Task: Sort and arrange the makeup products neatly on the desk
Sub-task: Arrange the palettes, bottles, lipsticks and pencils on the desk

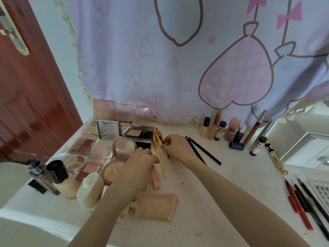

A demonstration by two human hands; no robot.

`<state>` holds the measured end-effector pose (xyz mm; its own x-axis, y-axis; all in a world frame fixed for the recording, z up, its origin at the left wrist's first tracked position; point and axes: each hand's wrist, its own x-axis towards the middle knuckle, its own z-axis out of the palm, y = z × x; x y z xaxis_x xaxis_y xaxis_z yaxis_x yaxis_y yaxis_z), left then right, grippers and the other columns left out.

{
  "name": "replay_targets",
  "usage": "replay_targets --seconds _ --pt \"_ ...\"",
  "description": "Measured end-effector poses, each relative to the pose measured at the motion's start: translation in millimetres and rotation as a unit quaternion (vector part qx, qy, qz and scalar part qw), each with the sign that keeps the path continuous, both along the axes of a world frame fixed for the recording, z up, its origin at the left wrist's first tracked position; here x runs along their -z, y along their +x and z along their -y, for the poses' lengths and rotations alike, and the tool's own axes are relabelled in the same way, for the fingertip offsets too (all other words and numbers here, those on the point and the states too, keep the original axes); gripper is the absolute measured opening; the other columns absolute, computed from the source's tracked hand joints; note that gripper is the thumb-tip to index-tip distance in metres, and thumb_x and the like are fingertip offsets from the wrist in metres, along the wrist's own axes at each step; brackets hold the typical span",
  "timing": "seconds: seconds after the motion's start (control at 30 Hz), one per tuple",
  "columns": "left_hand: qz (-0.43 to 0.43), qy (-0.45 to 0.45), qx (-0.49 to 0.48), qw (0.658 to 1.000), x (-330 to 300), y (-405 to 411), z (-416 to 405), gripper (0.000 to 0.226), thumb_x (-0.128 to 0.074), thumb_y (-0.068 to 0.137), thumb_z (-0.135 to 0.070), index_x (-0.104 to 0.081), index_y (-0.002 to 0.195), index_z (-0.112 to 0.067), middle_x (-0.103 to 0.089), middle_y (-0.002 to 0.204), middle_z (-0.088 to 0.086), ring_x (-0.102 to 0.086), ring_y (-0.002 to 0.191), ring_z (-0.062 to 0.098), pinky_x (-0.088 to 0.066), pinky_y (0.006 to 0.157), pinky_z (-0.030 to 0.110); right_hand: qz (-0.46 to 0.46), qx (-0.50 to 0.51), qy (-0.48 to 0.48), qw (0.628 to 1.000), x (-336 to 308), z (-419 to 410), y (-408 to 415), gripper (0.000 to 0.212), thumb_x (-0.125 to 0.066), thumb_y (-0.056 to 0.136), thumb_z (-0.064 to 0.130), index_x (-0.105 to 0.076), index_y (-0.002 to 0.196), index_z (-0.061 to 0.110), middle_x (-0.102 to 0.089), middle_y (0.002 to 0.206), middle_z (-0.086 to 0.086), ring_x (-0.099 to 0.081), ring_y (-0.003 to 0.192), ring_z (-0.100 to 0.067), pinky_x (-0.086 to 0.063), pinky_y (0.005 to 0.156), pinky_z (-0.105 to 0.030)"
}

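Observation:
Both hands meet at the middle of the white desk (204,202). My right hand (178,147) pinches the upper ends of several thin gold-handled brushes (161,164) that lie side by side, pointing toward me. My left hand (140,164) rests curled beside them, fingers touching the shafts; whether it grips one is hidden. A pink tube (156,206) lies flat under my left forearm, and a small pink lipstick (155,180) lies just above it. Two black pencils (204,151) lie to the right of my right hand.
Open palettes and compacts (106,139) crowd the back left. Foundation bottles (60,179) stand at the left edge. Small bottles and lip tubes (220,132) line the back right under a pink curtain. A gold tube (277,162) and red and black pencils (300,205) lie at right.

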<state>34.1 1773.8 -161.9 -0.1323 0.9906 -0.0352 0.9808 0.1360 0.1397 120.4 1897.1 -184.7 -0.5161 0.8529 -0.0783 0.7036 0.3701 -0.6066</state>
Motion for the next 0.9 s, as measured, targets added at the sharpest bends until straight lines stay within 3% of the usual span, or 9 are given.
replay_targets --seconds 0.13,0.27,0.37,0.53,0.77,0.9 --pt "-0.010 0.019 0.021 1.000 2 2 5 0.042 -0.052 0.092 -0.012 -0.049 0.130 -0.031 -0.046 0.129 -0.007 -0.035 0.113 0.013 -0.034 0.095 0.025 -0.071 -0.014 -0.039 0.997 -3 12 14 0.022 -0.054 0.092 0.018 -0.067 0.109 0.012 -0.066 0.110 -0.003 -0.058 0.100 -0.014 -0.048 0.087 -0.026" --pt "0.029 0.072 0.012 0.997 -1 -1 11 0.040 -0.046 0.093 -0.009 -0.051 0.128 -0.028 -0.048 0.127 -0.006 -0.037 0.114 0.011 -0.033 0.092 0.023 -0.045 -0.045 -0.079 0.995 -4 36 37 0.016 -0.059 0.090 0.026 -0.065 0.101 0.016 -0.062 0.096 0.004 -0.055 0.087 -0.007 -0.043 0.068 -0.014" --pt "0.108 0.135 -0.017 0.985 -4 -4 15 0.035 -0.047 0.093 -0.008 -0.055 0.125 -0.021 -0.052 0.121 -0.001 -0.044 0.107 0.010 -0.037 0.090 0.022 -0.012 -0.067 -0.107 0.992 -6 58 43 0.019 -0.062 0.087 0.036 -0.061 0.092 0.017 -0.057 0.084 0.006 -0.054 0.079 -0.009 -0.044 0.067 -0.019" --pt "0.167 0.200 -0.036 0.965 -5 -6 20 0.030 -0.052 0.091 -0.010 -0.059 0.120 -0.014 -0.060 0.107 0.002 -0.046 0.090 0.008 -0.038 0.082 0.019 0.071 -0.084 -0.051 0.993 -5 77 33 0.035 -0.063 0.080 0.052 -0.047 0.072 0.022 -0.052 0.073 0.004 -0.048 0.067 -0.013 -0.040 0.060 -0.027" --pt "0.173 0.214 -0.030 0.961 -7 -8 25 0.028 -0.052 0.092 -0.014 -0.060 0.118 -0.016 -0.048 0.092 -0.011 -0.045 0.080 0.003 -0.033 0.069 0.008 0.131 -0.086 -0.022 0.987 -6 78 28 0.036 -0.054 0.086 0.032 -0.034 0.061 0.017 -0.039 0.061 0.001 -0.039 0.055 -0.016 -0.029 0.047 -0.025" --pt "0.179 0.211 -0.026 0.960 -8 -5 24 0.028 -0.051 0.092 -0.013 -0.059 0.119 -0.015 -0.053 0.100 -0.007 -0.046 0.085 0.004 -0.032 0.075 0.011 0.110 -0.074 -0.048 0.990 -9 78 39 0.029 -0.054 0.086 0.029 -0.041 0.065 0.014 -0.040 0.062 0.001 -0.036 0.053 -0.013 -0.028 0.048 -0.023"
